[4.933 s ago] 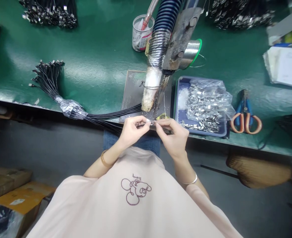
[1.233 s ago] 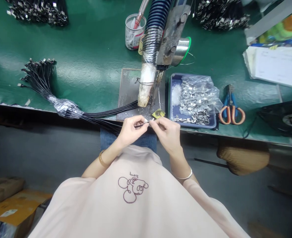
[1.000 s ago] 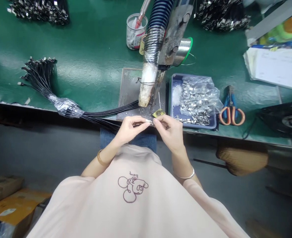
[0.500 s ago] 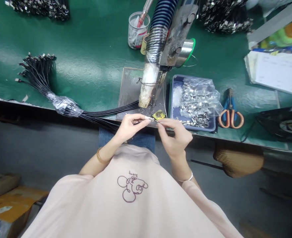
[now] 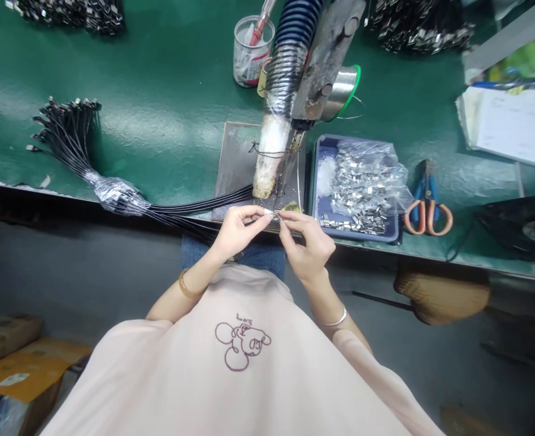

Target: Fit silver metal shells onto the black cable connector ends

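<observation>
My left hand [image 5: 242, 229] is closed in a pinch on a small metal connector [image 5: 275, 214] over the front edge of the bench. From the other side my right hand [image 5: 307, 241] pinches at the same spot, its fingertips nearly meeting the left ones. What exactly lies between the right fingertips is too small to make out. Just behind the fingers a yellow patch [image 5: 291, 208] is partly covered by my right hand. Black cables [image 5: 180, 209], bundled in clear wrap [image 5: 120, 195], run from the left toward a dark plate [image 5: 240, 151] behind my hands.
A white-wrapped hose [image 5: 272, 145] hangs over the plate beside a metal arm and a solder spool [image 5: 342, 94]. Right of it stand a blue tray [image 5: 315, 181] of metal shells and bagged parts, and cutters [image 5: 428, 203]. A cup [image 5: 252, 54] and papers [image 5: 517, 124] lie farther back.
My right hand has moved left, bringing its fingertips up to the connector in my left hand and covering more of the yellow patch. The left hand has barely moved.
</observation>
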The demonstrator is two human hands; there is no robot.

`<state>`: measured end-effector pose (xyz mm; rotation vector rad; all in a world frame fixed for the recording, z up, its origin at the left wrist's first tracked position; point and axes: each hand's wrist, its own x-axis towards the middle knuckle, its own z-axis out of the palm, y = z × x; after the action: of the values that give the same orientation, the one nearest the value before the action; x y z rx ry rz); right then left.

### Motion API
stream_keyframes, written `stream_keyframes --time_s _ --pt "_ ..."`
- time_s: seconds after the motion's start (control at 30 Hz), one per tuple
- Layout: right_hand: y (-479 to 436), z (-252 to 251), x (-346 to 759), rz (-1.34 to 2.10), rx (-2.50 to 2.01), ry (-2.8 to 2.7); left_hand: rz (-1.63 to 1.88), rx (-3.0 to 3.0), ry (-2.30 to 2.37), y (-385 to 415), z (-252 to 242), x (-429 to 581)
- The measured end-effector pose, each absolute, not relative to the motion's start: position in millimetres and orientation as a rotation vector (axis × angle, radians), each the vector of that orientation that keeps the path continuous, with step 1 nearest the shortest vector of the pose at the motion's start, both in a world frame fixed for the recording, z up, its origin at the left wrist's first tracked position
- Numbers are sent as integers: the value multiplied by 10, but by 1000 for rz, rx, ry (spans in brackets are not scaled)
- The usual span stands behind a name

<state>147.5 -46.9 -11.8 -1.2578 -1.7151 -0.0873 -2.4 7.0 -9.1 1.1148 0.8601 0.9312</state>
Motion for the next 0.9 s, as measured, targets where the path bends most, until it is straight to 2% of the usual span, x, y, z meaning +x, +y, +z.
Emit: stream_keyframes --time_s 0.3,0.9 --pt "-417 -88 1460 -70 -1241 -1725 1026 1246 971 45 -69 30" --pt "-444 -50 1462 -47 -1226 -1786 991 1317 1020 15 -27 -4"
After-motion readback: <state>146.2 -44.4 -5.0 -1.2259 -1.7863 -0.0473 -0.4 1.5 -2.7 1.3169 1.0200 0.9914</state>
